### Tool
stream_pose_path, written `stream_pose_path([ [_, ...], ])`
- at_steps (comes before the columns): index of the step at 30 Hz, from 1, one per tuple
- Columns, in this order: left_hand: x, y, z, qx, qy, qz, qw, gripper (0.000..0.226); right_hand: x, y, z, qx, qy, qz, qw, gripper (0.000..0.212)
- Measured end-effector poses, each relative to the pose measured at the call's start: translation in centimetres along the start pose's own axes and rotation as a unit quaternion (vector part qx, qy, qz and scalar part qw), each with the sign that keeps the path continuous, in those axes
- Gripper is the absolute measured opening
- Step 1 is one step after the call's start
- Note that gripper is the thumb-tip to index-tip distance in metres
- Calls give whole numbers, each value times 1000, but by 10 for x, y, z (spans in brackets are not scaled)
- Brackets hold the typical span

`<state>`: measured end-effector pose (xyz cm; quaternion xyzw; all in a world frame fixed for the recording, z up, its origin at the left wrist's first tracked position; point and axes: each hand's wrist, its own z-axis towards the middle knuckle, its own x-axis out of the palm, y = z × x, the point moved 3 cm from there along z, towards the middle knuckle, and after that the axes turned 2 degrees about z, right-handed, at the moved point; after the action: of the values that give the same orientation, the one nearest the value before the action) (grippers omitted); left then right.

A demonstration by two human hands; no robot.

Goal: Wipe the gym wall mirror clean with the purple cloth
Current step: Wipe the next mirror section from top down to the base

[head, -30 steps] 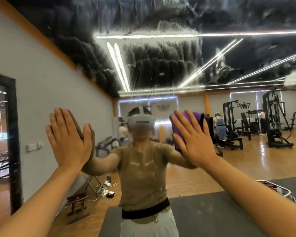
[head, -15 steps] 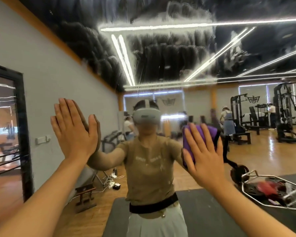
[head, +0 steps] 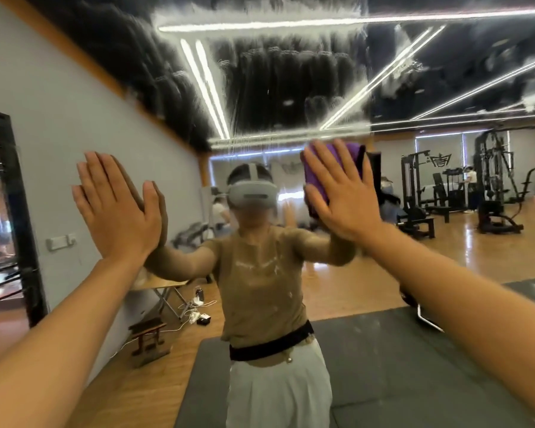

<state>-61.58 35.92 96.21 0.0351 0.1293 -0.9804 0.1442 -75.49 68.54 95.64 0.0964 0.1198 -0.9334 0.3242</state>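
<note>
Change: the right hand (head: 342,196) with the folded purple cloth (head: 325,171) has gone up the glass from half a second ago, from about chest height of the reflection to head height; the left hand (head: 118,208) has stayed flat in much the same spot.
Mirror: the large gym wall mirror (head: 291,88) fills the view; its upper part carries streaky white smears, the lower part reflects clearly.
Reflection: a person in a tan top and white trousers, a wooden floor, a dark grey floor mat (head: 399,366), black weight machines (head: 494,183) at right.
Cloth: pressed against the glass under the right palm, long axis roughly upright, top edge showing above the fingertips.
Right hand: fingers straight and spread, pressing the cloth flat.
Left hand: fingers straight and together, palm on the bare glass, holding nothing.
</note>
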Motion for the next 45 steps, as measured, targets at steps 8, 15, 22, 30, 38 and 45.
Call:
stream_pose_path([
  [8,-1,0,1,0,4,4,1000,77,5,8,-16,67,-58,45,995,62],
  [15,-2,-7,-2,-2,8,5,1000,76,41,40,-163,39,-4,13,999,56],
  [22,-3,-7,-1,0,7,1,1000,76,23,20,-99,19,-5,21,1000,56],
  [30,-3,-4,-1,3,10,-1,1000,72,-7,-11,25,79,-32,17,996,61],
  [38,0,-2,-2,5,7,-6,1000,75,27,18,-132,81,-36,21,996,60],
  [45,0,-2,-2,8,8,0,1000,76,31,19,-170,44,7,4,999,58],
])
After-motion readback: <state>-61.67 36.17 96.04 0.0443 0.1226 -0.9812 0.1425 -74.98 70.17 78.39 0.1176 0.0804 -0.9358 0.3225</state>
